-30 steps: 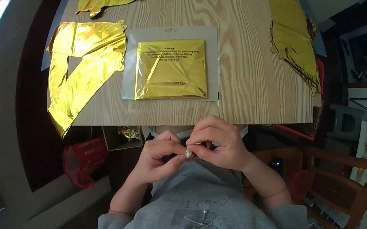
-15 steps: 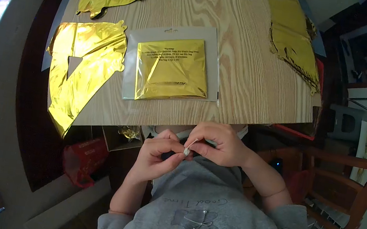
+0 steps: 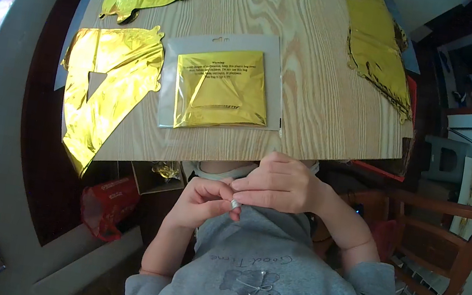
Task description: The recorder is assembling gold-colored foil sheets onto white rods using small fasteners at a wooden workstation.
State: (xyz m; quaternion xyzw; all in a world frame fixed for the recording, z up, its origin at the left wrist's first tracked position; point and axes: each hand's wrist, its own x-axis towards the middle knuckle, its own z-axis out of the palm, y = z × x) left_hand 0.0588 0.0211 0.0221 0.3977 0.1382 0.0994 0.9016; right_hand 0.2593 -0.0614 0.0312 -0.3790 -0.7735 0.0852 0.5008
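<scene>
Turns the right hand (image 3: 288, 186) flatter than half a second ago, pinches a small white piece (image 3: 235, 205) in the left hand (image 3: 202, 202) close against the other, seemingly to steady it, with right-hand grasp impossible to tell and a gold packet (image 3: 222, 95) ahead of both on the surface (image 3: 312, 104).

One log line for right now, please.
left hand: pinching white item; right hand: at it, grip unclear; gold packet: on table; gold foil: left of packet
</scene>
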